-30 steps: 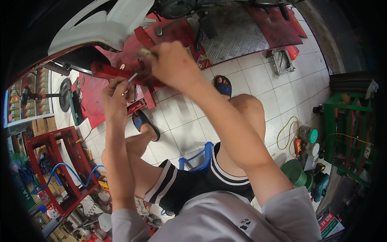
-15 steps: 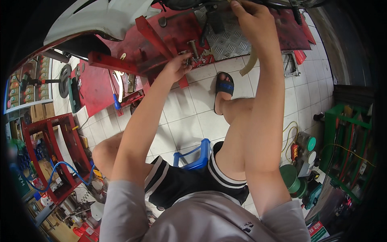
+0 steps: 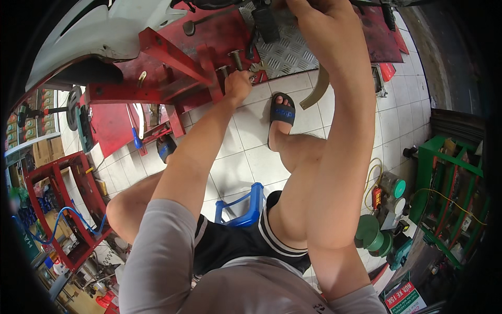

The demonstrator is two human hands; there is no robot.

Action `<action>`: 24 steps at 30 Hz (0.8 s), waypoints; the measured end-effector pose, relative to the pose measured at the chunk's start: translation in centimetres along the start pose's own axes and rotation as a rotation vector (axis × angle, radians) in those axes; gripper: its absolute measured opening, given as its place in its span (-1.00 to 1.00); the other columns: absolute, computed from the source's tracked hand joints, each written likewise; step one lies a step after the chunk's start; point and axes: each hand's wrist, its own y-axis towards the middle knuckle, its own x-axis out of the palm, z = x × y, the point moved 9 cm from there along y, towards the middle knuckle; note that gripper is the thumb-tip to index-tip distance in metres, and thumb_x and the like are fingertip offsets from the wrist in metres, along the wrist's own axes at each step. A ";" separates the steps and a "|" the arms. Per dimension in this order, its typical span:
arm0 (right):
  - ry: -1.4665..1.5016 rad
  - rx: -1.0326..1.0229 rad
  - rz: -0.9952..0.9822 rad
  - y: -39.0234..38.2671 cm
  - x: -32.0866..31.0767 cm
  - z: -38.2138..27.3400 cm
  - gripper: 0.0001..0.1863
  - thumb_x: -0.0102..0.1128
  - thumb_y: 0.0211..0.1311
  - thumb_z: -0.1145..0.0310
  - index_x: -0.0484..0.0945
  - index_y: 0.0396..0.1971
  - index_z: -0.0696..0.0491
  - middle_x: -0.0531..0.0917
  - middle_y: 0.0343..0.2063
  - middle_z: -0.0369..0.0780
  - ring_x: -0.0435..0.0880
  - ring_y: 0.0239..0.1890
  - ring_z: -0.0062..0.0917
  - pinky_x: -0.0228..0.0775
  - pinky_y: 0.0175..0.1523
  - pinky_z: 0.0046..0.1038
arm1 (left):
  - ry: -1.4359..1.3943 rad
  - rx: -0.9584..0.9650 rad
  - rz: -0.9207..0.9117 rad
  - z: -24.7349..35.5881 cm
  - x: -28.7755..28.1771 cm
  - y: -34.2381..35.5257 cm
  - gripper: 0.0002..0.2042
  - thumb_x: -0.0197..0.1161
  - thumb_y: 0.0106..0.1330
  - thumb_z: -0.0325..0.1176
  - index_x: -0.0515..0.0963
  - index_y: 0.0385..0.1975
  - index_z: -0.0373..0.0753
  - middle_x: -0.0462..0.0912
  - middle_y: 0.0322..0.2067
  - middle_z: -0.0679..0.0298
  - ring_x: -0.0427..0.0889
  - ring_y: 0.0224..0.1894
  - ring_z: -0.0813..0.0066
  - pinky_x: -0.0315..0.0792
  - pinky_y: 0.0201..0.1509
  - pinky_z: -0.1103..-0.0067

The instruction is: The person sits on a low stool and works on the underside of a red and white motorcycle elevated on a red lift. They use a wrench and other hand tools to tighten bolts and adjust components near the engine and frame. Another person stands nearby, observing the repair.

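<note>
My left hand is down at the edge of a red metal platform, its fingers curled and largely hidden beyond the knuckles. Close to its fingertips lie small loose metal parts, and a large bolt stands just past it. My right hand is raised at the upper edge of the view, under the dark underside of a motorbike. Its fingers are bent inward and partly cut off, so what they grip does not show. A black rubber pedal hangs to its left.
Red steel beams rise beside my left arm. White bodywork overhangs at upper left. A curved tan strip hangs beside my right forearm. A blue stool is beneath me; a green rack stands right, a red frame left.
My left hand has moved slightly right and down toward the loose parts, its fingers now more hidden. The right hand has shifted a little higher. The whole view has turned slightly.
</note>
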 end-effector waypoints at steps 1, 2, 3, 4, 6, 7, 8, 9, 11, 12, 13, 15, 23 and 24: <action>0.028 0.034 -0.041 0.9 0.4 1.2 -0.68 0.08 0.27 0.27 0.59 -0.33 0.28 0.58 -0.65 -0.09 0.50 -0.57 -0.51 0.33 -0.36 -0.41 | 0.012 0.000 0.006 0.0 0.2 0.0 -0.76 0.21 0.16 -0.36 0.67 -0.18 0.02 0.68 -0.37 0.09 0.66 -0.28 0.09 0.54 -0.12 0.29; 0.056 0.072 -0.083 1.3 0.8 1.7 -0.68 0.08 0.27 0.28 0.59 -0.33 0.28 0.57 -0.65 -0.08 0.51 -0.57 -0.51 0.34 -0.36 -0.41 | 0.024 0.000 0.006 0.1 0.2 -0.1 -0.75 0.20 0.16 -0.37 0.67 -0.16 0.04 0.68 -0.37 0.09 0.66 -0.29 0.09 0.54 -0.12 0.29; 0.094 0.065 -0.088 1.2 0.7 1.6 -0.69 0.08 0.27 0.28 0.59 -0.33 0.28 0.58 -0.65 -0.06 0.52 -0.56 -0.49 0.34 -0.35 -0.41 | 0.033 -0.021 -0.008 0.0 0.3 -0.3 -0.75 0.20 0.17 -0.37 0.67 -0.16 0.04 0.67 -0.36 0.09 0.66 -0.29 0.10 0.54 -0.12 0.28; 0.131 0.057 -0.094 0.9 0.4 1.4 -0.69 0.08 0.27 0.28 0.59 -0.32 0.27 0.58 -0.64 -0.05 0.53 -0.55 -0.48 0.34 -0.35 -0.41 | 0.042 -0.043 -0.023 -0.1 0.4 -0.5 -0.74 0.20 0.17 -0.37 0.67 -0.16 0.03 0.67 -0.36 0.09 0.66 -0.28 0.10 0.54 -0.12 0.28; 0.164 0.066 -0.080 0.8 0.2 1.1 -0.69 0.08 0.27 0.28 0.59 -0.32 0.27 0.58 -0.63 -0.04 0.54 -0.55 -0.47 0.35 -0.34 -0.40 | 0.040 -0.048 -0.038 0.2 0.4 -0.5 -0.74 0.19 0.16 -0.39 0.67 -0.16 0.01 0.67 -0.34 0.07 0.66 -0.27 0.09 0.53 -0.13 0.26; 0.162 0.087 -0.065 1.0 0.4 1.4 -0.69 0.08 0.27 0.28 0.59 -0.32 0.28 0.58 -0.63 -0.03 0.54 -0.55 -0.47 0.35 -0.34 -0.40 | 0.033 -0.034 -0.043 0.4 0.3 -0.4 -0.73 0.18 0.15 -0.40 0.66 -0.16 -0.01 0.67 -0.33 0.06 0.66 -0.26 0.07 0.52 -0.12 0.25; 0.180 0.195 -0.130 1.4 0.9 1.8 -0.68 0.08 0.27 0.28 0.59 -0.32 0.28 0.58 -0.63 -0.03 0.54 -0.54 -0.47 0.35 -0.34 -0.40 | 0.026 -0.025 -0.049 0.4 0.2 -0.6 -0.73 0.17 0.14 -0.42 0.66 -0.16 -0.03 0.67 -0.32 0.04 0.66 -0.24 0.05 0.51 -0.12 0.24; 0.188 0.304 -0.180 1.6 0.8 1.9 -0.68 0.08 0.27 0.28 0.59 -0.31 0.28 0.59 -0.62 -0.03 0.54 -0.54 -0.46 0.35 -0.34 -0.40 | 0.036 0.002 -0.046 1.1 0.0 -0.2 -0.76 0.17 0.14 -0.42 0.66 -0.20 -0.07 0.67 -0.34 0.04 0.66 -0.24 0.05 0.52 -0.13 0.23; 0.196 0.513 -0.322 2.5 0.3 1.5 -0.68 0.07 0.28 0.28 0.59 -0.30 0.27 0.60 -0.61 -0.03 0.55 -0.54 -0.44 0.36 -0.33 -0.40 | 0.064 0.037 -0.038 1.7 -0.7 0.2 -0.81 0.16 0.14 -0.42 0.65 -0.28 -0.15 0.67 -0.37 0.02 0.66 -0.24 0.05 0.52 -0.14 0.23; 0.176 0.527 -0.338 2.4 0.5 1.4 -0.69 0.07 0.28 0.28 0.59 -0.29 0.27 0.61 -0.60 -0.04 0.55 -0.53 -0.43 0.36 -0.32 -0.40 | 0.073 0.005 -0.078 1.3 -0.7 0.0 -0.83 0.16 0.13 -0.41 0.64 -0.31 -0.18 0.66 -0.38 0.02 0.66 -0.24 0.05 0.52 -0.15 0.23; 0.105 0.358 -0.222 1.6 0.7 1.3 -0.69 0.06 0.28 0.28 0.60 -0.27 0.26 0.62 -0.58 -0.04 0.56 -0.52 -0.41 0.37 -0.32 -0.40 | 0.082 -0.029 -0.116 1.1 -0.6 -0.3 -0.85 0.16 0.12 -0.41 0.62 -0.34 -0.20 0.66 -0.39 0.02 0.66 -0.24 0.05 0.52 -0.16 0.24; 0.059 0.149 -0.109 1.0 0.9 1.3 -0.70 0.05 0.30 0.27 0.62 -0.24 0.21 0.66 -0.53 -0.08 0.57 -0.51 -0.39 0.37 -0.30 -0.42 | 0.069 -0.026 -0.178 1.6 -0.9 -0.2 -0.87 0.17 0.12 -0.39 0.60 -0.37 -0.23 0.65 -0.40 0.02 0.66 -0.25 0.04 0.53 -0.17 0.24; 0.126 -0.043 -0.222 0.5 4.8 1.9 -0.58 -0.02 0.30 0.14 0.55 -0.37 0.27 0.59 -0.62 -0.09 0.51 -0.54 -0.38 0.32 -0.32 -0.35 | -0.107 0.426 -0.410 5.7 -8.8 -9.6 -0.80 0.24 0.14 -0.31 0.51 -0.37 -0.31 0.60 -0.49 0.02 0.60 -0.35 0.02 0.45 -0.27 0.27; 0.118 -0.035 -0.273 -0.2 5.9 1.5 -0.58 -0.02 0.30 0.14 0.56 -0.37 0.27 0.57 -0.63 -0.10 0.50 -0.54 -0.40 0.32 -0.33 -0.37 | -0.123 0.450 -0.382 5.8 -11.1 -10.9 -0.80 0.25 0.14 -0.31 0.50 -0.37 -0.32 0.60 -0.49 0.03 0.60 -0.35 0.05 0.45 -0.27 0.29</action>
